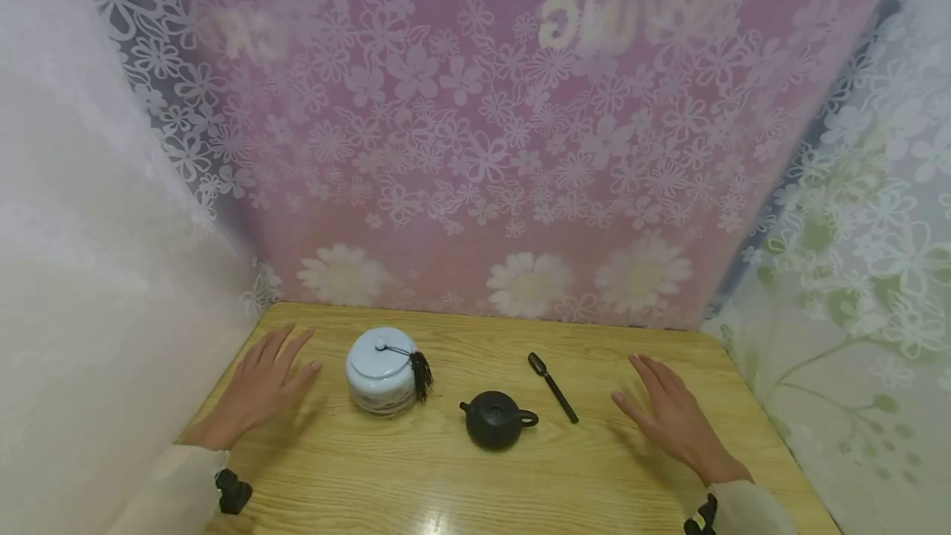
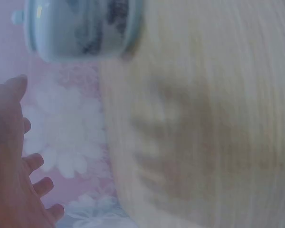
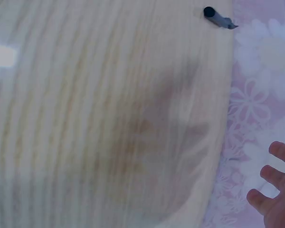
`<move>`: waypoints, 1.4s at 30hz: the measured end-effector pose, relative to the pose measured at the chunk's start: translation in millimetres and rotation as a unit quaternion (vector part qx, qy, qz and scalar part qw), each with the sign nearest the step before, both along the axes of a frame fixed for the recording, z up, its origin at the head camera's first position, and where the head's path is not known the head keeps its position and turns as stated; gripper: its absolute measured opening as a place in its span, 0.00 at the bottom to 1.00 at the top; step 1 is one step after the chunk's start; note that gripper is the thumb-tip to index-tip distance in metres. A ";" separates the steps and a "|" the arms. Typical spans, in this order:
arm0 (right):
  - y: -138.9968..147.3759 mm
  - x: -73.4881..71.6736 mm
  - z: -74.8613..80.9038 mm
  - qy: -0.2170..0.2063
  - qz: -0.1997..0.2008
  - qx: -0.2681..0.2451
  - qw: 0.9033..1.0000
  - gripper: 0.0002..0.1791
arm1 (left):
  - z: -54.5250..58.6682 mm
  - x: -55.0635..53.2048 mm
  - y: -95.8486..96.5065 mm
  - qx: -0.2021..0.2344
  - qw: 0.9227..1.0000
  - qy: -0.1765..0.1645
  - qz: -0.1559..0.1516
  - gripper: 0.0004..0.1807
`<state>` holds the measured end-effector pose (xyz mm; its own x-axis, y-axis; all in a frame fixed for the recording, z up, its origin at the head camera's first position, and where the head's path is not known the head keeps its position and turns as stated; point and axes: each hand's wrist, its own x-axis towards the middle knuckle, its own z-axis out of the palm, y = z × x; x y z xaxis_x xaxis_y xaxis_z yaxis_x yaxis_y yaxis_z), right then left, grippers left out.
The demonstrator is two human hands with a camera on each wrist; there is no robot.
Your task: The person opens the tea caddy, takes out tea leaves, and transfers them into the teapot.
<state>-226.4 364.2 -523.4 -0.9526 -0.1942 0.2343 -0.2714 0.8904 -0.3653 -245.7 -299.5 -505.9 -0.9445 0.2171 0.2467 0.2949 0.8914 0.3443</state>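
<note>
My left hand (image 1: 263,382) hovers over the table's left side with fingers spread, holding nothing. To its right stands a white lidded jar (image 1: 381,382), its knob tied with a black tassel (image 1: 421,376); the left wrist view shows dark painting on the jar's side (image 2: 85,28). A small dark teapot (image 1: 494,420) sits right of the jar, its spout to the left and handle to the right. Beyond it lies a slim black tea scoop (image 1: 553,389), slanting. My right hand (image 1: 672,419) is raised right of the scoop, fingers extended, touching nothing.
The wooden table (image 1: 357,485) has rounded far corners. A pink floral curtain (image 1: 483,147) hangs behind its far edge. Pale cloth hangs at the left (image 1: 96,213), and flowered cloth (image 1: 854,312) at the right.
</note>
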 end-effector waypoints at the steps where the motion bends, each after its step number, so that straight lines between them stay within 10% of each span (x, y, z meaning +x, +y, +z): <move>1: -1.4 -0.6 1.1 0.001 0.001 0.000 1.000 0.47 | 2.8 0.1 1.7 0.000 1.000 0.005 -0.004 0.39; 18: -31.7 -7.0 20.5 -0.008 0.031 -0.033 0.999 0.44 | 35.3 0.7 42.9 0.008 0.998 0.018 -0.052 0.39; 42: -80.8 -22.1 23.3 0.002 0.069 -0.048 0.996 0.42 | 43.8 -2.1 116.1 0.028 0.991 0.016 -0.131 0.43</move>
<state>-248.5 283.5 -500.1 -0.9174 -0.2992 0.2625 -0.3903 0.8059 -0.4452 -247.8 -183.4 -462.1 -0.8487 0.4395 0.2942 0.5256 0.7627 0.3768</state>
